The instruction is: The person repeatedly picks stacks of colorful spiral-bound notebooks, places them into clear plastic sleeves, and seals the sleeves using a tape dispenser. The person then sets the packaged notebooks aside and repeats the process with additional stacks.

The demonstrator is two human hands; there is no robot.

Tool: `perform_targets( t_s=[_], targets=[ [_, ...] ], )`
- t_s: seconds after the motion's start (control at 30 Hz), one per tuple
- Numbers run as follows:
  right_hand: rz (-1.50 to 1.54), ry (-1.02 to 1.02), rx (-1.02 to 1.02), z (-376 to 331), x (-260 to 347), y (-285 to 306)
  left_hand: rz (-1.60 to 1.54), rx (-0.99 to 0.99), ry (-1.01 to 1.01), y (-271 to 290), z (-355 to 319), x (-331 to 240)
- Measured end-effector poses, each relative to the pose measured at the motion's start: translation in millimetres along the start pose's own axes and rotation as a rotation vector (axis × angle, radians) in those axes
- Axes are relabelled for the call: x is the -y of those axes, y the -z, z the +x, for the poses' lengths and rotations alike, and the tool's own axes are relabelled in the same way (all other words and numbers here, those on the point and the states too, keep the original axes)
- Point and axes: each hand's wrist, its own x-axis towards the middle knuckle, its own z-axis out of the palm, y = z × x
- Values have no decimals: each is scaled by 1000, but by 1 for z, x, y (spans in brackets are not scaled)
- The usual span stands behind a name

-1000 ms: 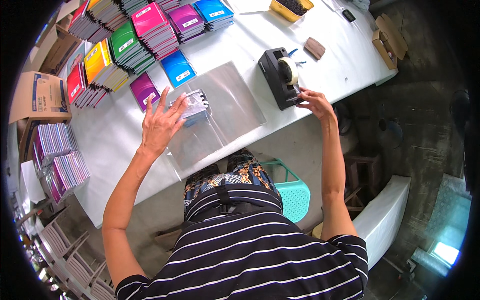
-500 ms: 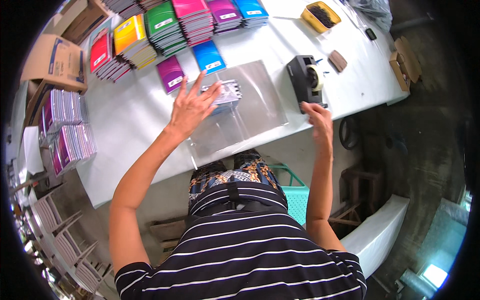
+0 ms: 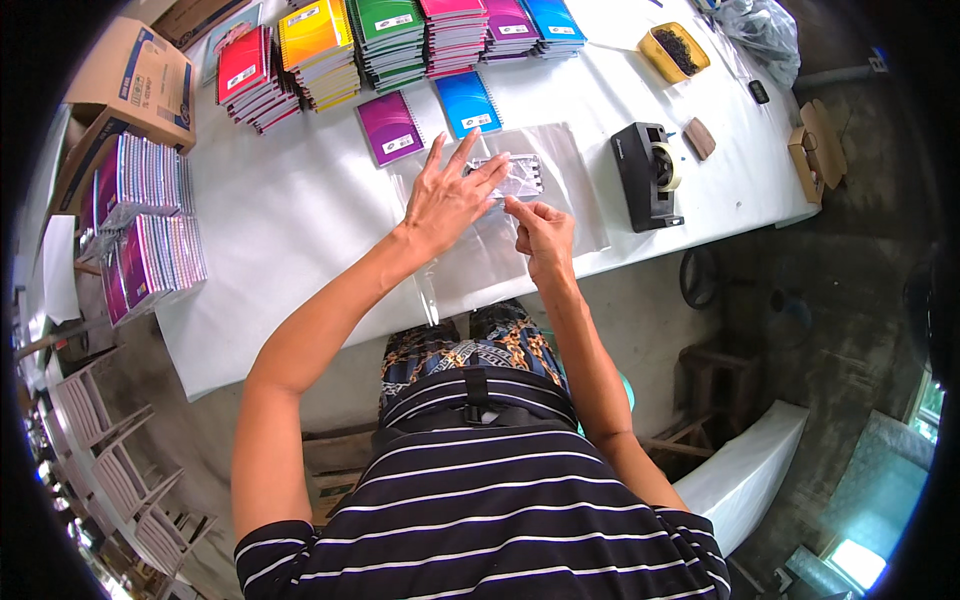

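Note:
My left hand (image 3: 447, 195) lies flat with fingers spread on a wrapped bundle of notebooks (image 3: 515, 176) that rests on clear plastic bags (image 3: 560, 190) on the white table (image 3: 300, 220). Beside it my right hand (image 3: 540, 230) pinches a small piece of tape at the bundle's near edge. A black tape dispenser (image 3: 648, 176) stands to the right of the bags. Two loose spiral notebooks, one purple (image 3: 390, 127) and one blue (image 3: 469, 102), lie just beyond my hands.
Stacks of coloured spiral notebooks (image 3: 390, 40) line the table's far edge. Wrapped notebook bundles (image 3: 145, 225) and a cardboard box (image 3: 130, 85) sit at the left. A yellow tray (image 3: 676, 50) and small items lie at the far right. Folded chairs (image 3: 110, 460) stand lower left.
My right hand left the tape dispenser and came back to the bundle beside my left hand. The left hand stayed pressed on the bundle.

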Motion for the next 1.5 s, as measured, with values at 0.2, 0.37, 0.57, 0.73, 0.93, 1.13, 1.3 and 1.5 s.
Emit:
perform_targets(
  t_s=[0.2,0.37,0.57,0.73,0.93,1.13,1.3,1.5],
  targets=[
    [70,46,-73,-3,-16,-8,-26,0,-17,-4,0,5],
    [11,18,-186,4,-16,-21,-43,11,3,-3,-1,4],
    [-45,87,-117,14,-25,-14,-98,29,36,-2,2,6],
    [-246,317,-64,25,-42,3,-599,203,128,-17,17,31],
    [-852,83,264,58,-53,62,-850,312,91,-5,22,40],
    [130,-698,572,82,1,81,-699,273,108,7,-30,-25],
    [-305,-481,703,95,5,23,-632,69,296,30,-73,-24],
    [-351,-200,807,38,-16,-159,-542,-711,1046,81,-210,78]
  ],
)
